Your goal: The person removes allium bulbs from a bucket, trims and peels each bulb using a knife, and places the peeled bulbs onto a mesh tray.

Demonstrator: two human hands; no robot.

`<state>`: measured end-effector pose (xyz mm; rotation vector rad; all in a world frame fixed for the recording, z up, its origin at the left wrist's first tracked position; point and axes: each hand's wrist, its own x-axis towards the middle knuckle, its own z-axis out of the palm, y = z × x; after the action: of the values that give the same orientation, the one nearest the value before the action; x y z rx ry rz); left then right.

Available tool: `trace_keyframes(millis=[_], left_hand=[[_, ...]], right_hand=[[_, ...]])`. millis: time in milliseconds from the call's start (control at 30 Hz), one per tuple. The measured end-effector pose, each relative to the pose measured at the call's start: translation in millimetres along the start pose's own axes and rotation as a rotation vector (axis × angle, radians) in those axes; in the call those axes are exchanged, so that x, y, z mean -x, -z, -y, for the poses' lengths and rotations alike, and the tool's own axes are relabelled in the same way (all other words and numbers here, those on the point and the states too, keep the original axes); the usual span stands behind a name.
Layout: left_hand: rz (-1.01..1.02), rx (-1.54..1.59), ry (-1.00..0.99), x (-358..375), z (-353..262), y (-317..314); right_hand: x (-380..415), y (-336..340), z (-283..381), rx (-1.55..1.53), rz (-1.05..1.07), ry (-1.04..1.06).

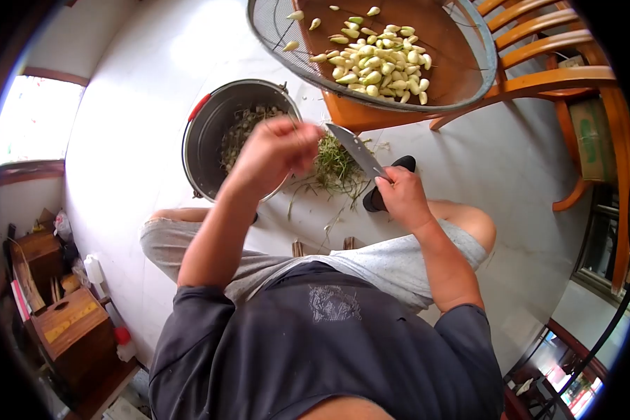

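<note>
My right hand [402, 196] grips the handle of a kitchen knife [357, 149], its blade slanting up and left. Close to the knife tip is my left hand [276, 154], fingers curled together and blurred by motion; what they hold, if anything, I cannot make out. Below the left hand and partly hidden by it stands a metal bucket [201, 150] with a red grip on its handle and small pale bulbs [238, 140] inside. Green and whitish trimmings [336, 168] lie on the floor under the knife. Above, a round mesh sieve [486, 59] holds many peeled, pale bulbs [385, 66].
The sieve rests on a wooden chair [539, 84] at the upper right. A dark shoe [404, 164] is beside the trimmings. Wooden boxes [73, 325] and a white bottle [93, 269] stand at the left. A cardboard box [591, 143] sits behind the chair legs.
</note>
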<state>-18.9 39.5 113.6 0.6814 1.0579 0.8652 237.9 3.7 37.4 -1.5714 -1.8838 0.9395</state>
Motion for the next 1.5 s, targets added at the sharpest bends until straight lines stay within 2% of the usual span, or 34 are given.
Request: trace_keyframes(millis=[133, 167, 200, 233, 267, 333, 400, 467, 600, 700, 733, 833, 933, 1033, 1167, 1300, 1400, 1500], left_hand=[[0.219, -0.583, 0.267, -2, 119, 23], [0.172, -1.041, 0.053, -4, 163, 35], [0.118, -1.491, -0.179, 3, 166, 29], [0.072, -1.513, -0.284, 6, 165, 30], [0.14, -1.338, -0.075, 2, 160, 35], [0.26, -0.96, 0.315, -7, 96, 38], [-0.002, -0.84, 0.269, -12, 59, 58], [-0.194, -0.873, 0.18, -29, 54, 107], [-0.248, -1.084, 0.523, -83, 117, 217], [-0.176, -1.211, 0.473, -105, 180, 260], [-0.422, -1.029, 0.58, -93, 150, 221], [-0.499, -1.023, 0.572, -95, 162, 217], [-0.642, -1.139, 0.41, -97, 187, 223], [-0.657, -1.165, 0.338, -96, 189, 234], [-0.589, -0.877, 0.398, -70, 138, 213], [-0.469, -0.315, 0.244, -35, 83, 173], [-0.3, 0.022, 0.129, -10, 55, 138], [-0.153, 0.128, 0.11, 1, 53, 112]], right_hand=[[-4, -1, 7, 0.007, 0.048, 0.035], [-4, -2, 8, 0.008, 0.053, 0.023], [-5, -4, 8, 0.01, 0.055, 0.009], [-5, -4, 9, 0.004, 0.062, -0.008], [-5, -5, 10, -0.002, 0.067, -0.027], [-6, -5, 13, -0.014, 0.073, -0.044], [-9, -6, 15, -0.029, 0.071, -0.043], [-12, -8, 18, -0.029, 0.085, -0.038], [-16, -15, 23, -0.018, 0.106, 0.01], [-20, -17, 23, -0.001, 0.173, -0.03], [-22, -18, 24, -0.007, 0.178, -0.034], [-26, -20, 23, -0.012, 0.19, -0.036], [-27, -21, 23, -0.01, 0.185, -0.016], [-26, -20, 26, -0.026, 0.173, 0.004], [-23, -14, 34, -0.017, 0.184, 0.008], [-19, -12, 39, -0.031, 0.187, 0.047], [-15, -15, 44, -0.135, 0.113, 0.098], [-13, -12, 54, -0.164, 0.085, 0.126]])
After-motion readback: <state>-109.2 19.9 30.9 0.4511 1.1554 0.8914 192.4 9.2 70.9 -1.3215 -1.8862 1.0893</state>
